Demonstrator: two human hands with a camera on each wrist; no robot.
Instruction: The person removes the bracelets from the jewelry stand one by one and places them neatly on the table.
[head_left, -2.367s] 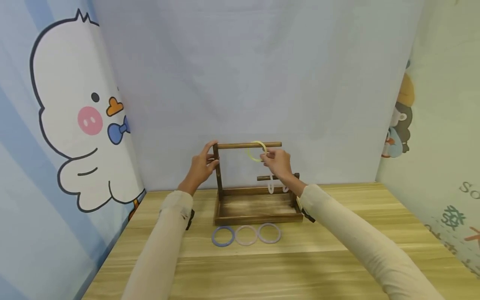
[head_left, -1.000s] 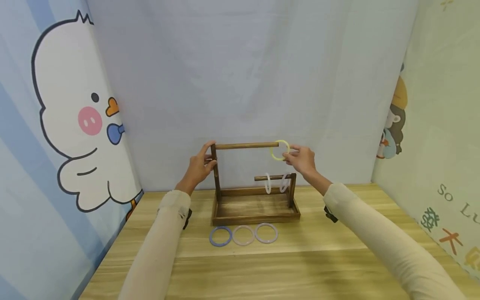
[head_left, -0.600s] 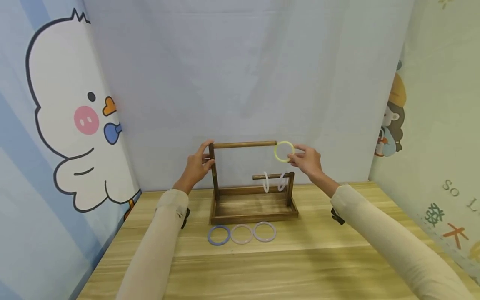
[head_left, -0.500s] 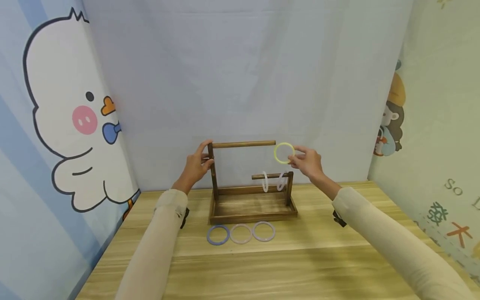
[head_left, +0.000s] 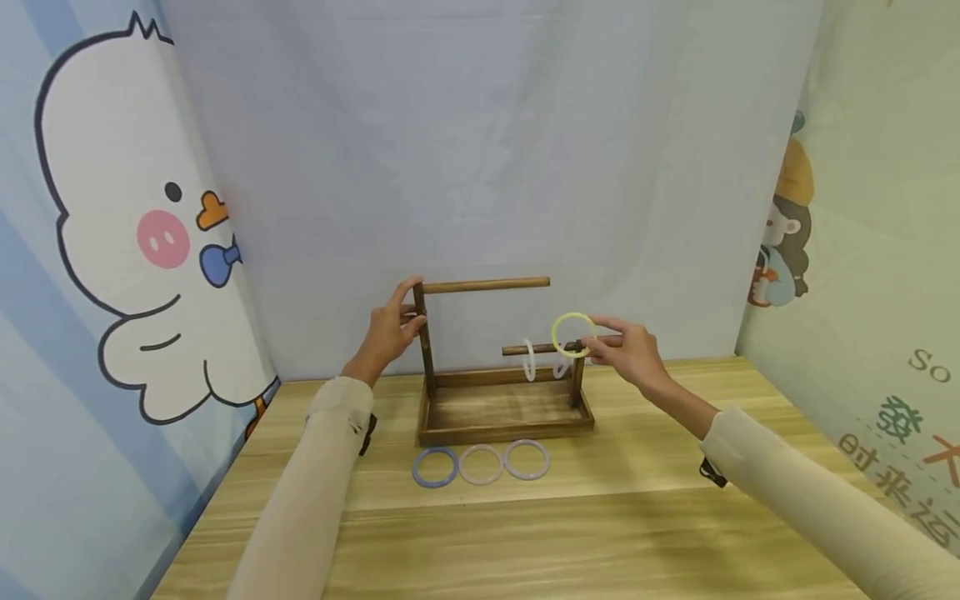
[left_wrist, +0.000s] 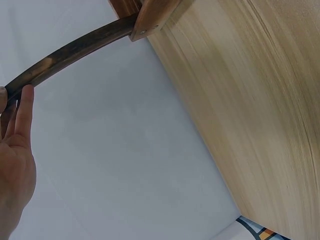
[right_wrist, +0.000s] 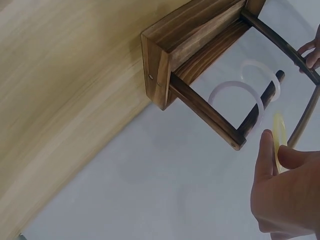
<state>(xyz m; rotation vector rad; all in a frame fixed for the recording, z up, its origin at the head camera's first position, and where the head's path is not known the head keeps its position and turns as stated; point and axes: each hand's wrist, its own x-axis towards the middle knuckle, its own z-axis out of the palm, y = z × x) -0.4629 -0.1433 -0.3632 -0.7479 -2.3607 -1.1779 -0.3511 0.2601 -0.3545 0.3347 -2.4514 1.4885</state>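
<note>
Yellow ring point(head_left: 554, 334) is pinched in right hand point(head_left: 632, 353); left hand point(head_left: 386, 335) grips post point(head_left: 427, 354).

At the centre of the frame, a rack point(head_left: 506, 437) of brown-stained wood shows its grain, with smooth bars and a low satin sheen. A yellow bangle point(head_left: 554, 335), right of centre, looks smooth and slightly translucent, as do two pale hanging bangles point(right_wrist: 234, 84); plastic or glass cannot be told. Below centre, a blue bangle point(head_left: 435, 485) and two pale flat-lying bangles point(head_left: 527, 477) look smooth and lightly glossy. The tabletop point(head_left: 480, 542) across the bottom has a smooth wood-grain finish. Behind, the backdrop point(head_left: 450, 167) is matt, softly creased cloth. Lower left and right, matt cloth sleeves point(head_left: 288, 500).
</note>
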